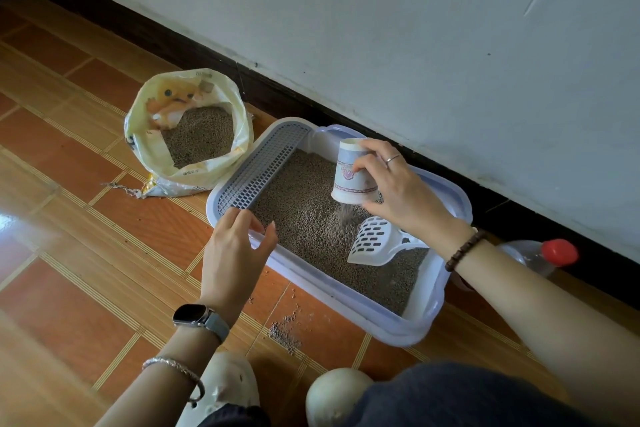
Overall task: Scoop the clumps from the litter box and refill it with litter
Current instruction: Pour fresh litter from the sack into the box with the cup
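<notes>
A white and lilac litter box [398, 322] lies on the floor by the wall, filled with grey-brown litter [304, 218]. My right hand [401, 194] grips a patterned paper cup [351, 172] upside down over the box, and litter streams from its mouth. A white slotted scoop [377, 243] lies in the litter just below that hand. My left hand [235, 246] hovers with relaxed fingers over the box's near left rim and holds nothing. An open yellow litter bag [194, 135] stands to the left of the box.
A slotted lilac grid [263, 166] covers the box's left end. Spilled litter grains [285, 331] dot the tiled floor in front of the box. A clear bottle with a red cap [550, 253] lies by the dark skirting at right. My knees and shoes are at the bottom.
</notes>
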The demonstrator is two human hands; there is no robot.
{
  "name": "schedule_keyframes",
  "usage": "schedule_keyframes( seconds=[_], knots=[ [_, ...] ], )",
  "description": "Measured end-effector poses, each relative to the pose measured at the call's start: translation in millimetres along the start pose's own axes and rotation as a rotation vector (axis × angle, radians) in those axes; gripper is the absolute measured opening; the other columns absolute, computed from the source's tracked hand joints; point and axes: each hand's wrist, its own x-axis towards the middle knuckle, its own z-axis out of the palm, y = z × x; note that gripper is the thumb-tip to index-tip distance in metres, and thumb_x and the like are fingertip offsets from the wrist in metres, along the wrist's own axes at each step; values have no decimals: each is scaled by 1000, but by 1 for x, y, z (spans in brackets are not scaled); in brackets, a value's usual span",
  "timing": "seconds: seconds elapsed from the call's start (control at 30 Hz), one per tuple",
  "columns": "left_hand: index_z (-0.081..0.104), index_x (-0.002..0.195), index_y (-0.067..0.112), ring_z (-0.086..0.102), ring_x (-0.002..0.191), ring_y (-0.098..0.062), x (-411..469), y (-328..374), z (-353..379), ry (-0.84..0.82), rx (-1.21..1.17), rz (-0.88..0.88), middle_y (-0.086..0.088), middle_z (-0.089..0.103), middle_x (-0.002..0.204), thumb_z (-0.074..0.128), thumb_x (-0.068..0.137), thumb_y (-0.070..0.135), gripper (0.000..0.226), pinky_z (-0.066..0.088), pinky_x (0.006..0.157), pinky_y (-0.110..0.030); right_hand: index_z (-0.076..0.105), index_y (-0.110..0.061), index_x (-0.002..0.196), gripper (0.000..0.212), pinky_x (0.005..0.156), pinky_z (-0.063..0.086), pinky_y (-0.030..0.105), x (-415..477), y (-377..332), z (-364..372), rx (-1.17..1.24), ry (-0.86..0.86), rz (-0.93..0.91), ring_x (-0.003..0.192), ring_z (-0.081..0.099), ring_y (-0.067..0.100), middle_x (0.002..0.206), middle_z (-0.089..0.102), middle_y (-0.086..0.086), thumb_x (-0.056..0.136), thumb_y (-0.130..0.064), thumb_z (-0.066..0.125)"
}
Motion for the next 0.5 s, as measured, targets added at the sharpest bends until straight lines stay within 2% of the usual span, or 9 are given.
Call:
schedule_keyframes(
  seconds=[0.13, 0.23, 0.3, 0.37, 0.5],
  knots=[
    [53, 76, 14, 48, 65, -18, 1, 1, -1, -5, -8, 4, 2, 51, 79, 62, 89, 31, 23, 47, 53, -36, 53, -12, 109, 54, 98, 33, 18, 0, 0, -4, -7, 40, -10, 127, 39, 22, 141, 33, 6, 63, -1, 80],
    [52, 75, 15, 48, 64, -17, 1, 1, -2, 0, -17, 1, 2, 50, 78, 62, 89, 31, 23, 47, 52, -36, 55, -13, 108, 55, 98, 30, 15, 1, 0, -4, -6, 30, 2, 126, 40, 21, 140, 33, 4, 61, -2, 81],
    [52, 76, 15, 48, 64, -18, 0, 1, -2, -1, -18, 2, 2, 50, 79, 61, 89, 31, 23, 47, 53, -36, 55, -13, 109, 55, 100, 33, 20, 2, 0, -5, 11, 41, 23, 126, 41, 23, 140, 35, 6, 62, -4, 82],
    [52, 76, 15, 48, 65, -17, 0, 1, -2, -1, -17, -2, 2, 50, 79, 61, 90, 31, 23, 47, 54, -35, 55, -15, 109, 55, 96, 42, 26, 3, -3, -6, 29, 39, 39, 123, 45, 23, 139, 37, 6, 62, -7, 83],
    [54, 77, 15, 49, 66, -16, 1, 0, -2, 0, -17, -2, 3, 51, 81, 62, 90, 30, 22, 46, 55, -31, 54, -20, 109, 56, 90, 40, 15, 16, -11, -5, 283, 131, 214, 111, 45, 9, 124, 42, 1, 63, -20, 86]
  ],
)
